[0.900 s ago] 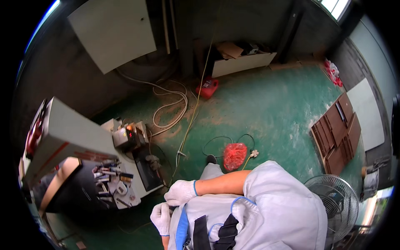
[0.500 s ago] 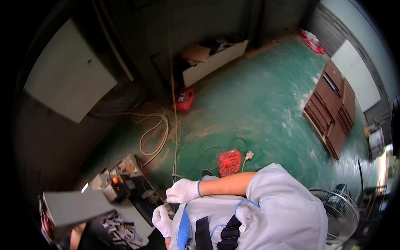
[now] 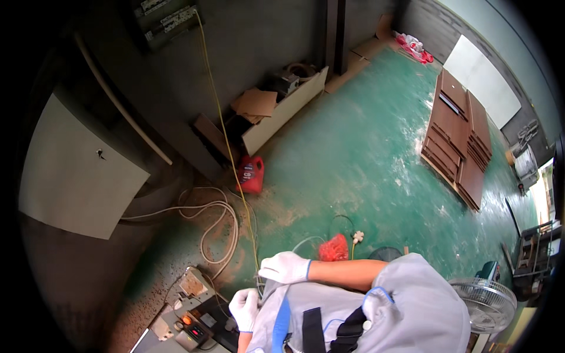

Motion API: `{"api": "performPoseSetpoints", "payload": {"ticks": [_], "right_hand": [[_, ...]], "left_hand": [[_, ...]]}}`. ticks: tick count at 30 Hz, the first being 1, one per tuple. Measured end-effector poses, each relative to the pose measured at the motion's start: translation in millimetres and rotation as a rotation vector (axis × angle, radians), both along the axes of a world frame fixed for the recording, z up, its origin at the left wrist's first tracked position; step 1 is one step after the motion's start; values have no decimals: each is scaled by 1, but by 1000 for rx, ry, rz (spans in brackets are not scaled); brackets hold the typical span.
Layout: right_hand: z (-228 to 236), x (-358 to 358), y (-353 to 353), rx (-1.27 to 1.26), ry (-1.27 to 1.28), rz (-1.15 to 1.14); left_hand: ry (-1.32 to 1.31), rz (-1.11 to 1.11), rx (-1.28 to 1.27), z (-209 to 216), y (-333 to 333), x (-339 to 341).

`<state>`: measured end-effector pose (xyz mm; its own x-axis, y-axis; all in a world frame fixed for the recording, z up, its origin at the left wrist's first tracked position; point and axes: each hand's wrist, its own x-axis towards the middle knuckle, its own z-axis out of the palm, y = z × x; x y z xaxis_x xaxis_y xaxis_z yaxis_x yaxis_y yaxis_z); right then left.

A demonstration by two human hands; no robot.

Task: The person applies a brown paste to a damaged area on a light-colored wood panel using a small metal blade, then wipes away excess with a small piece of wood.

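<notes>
1. The left hand (image 3: pixel 243 307), gloved in white, is showing low in the view with its fingers partly curled; one cannot tell how wide the grip is standing, or whether it is holding anything.
2. The right hand (image 3: pixel 285 268), also gloved in white, is reaching across the front of the body, just above and to the right of the left hand. Its fingers are bending inward, and their undersides are facing away, so one cannot tell whether they are gripping anything.
3. The yellow cord (image 3: pixel 222 117) is running down from a wall box (image 3: pixel 168 20) and ending, in view, just beside the right hand's fingertips; contact is not showing clearly.
4. Grey clothes (image 3: pixel 424 306) with black straps (image 3: pixel 313 329) are covering the person's body.
5. A small machine (image 3: pixel 193 336) with a red light is standing to the left of the left hand.
6. A beige hose (image 3: pixel 233 235) is lying coiled on the green floor (image 3: pixel 329 153), near a red jug (image 3: pixel 251 176).
7. A red bag (image 3: pixel 334 248) is resting beyond the right forearm, with a white socket (image 3: pixel 358 237) just beside it.
8. Brown boards (image 3: pixel 456 135) are lying stacked at the right, and a fan (image 3: pixel 485 306) is standing nearer the person.
</notes>
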<state>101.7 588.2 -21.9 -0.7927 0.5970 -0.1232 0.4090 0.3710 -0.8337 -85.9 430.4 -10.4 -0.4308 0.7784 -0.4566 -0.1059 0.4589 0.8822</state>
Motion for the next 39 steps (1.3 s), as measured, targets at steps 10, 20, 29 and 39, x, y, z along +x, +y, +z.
{"api": "performPoseSetpoints", "payload": {"ticks": [10, 20, 29, 39], "right_hand": [[11, 26, 121, -152, -94, -150], [-13, 92, 292, 5, -279, -225], [-51, 229, 317, -373, -685, -1086], [-30, 223, 186, -1097, -888, -1337]], "left_hand": [[-349, -338, 95, -36, 198, -12], [-285, -547, -119, -54, 412, 61], [-339, -560, -401, -153, 585, 87], [179, -293, -520, -451, 879, 60]]}}
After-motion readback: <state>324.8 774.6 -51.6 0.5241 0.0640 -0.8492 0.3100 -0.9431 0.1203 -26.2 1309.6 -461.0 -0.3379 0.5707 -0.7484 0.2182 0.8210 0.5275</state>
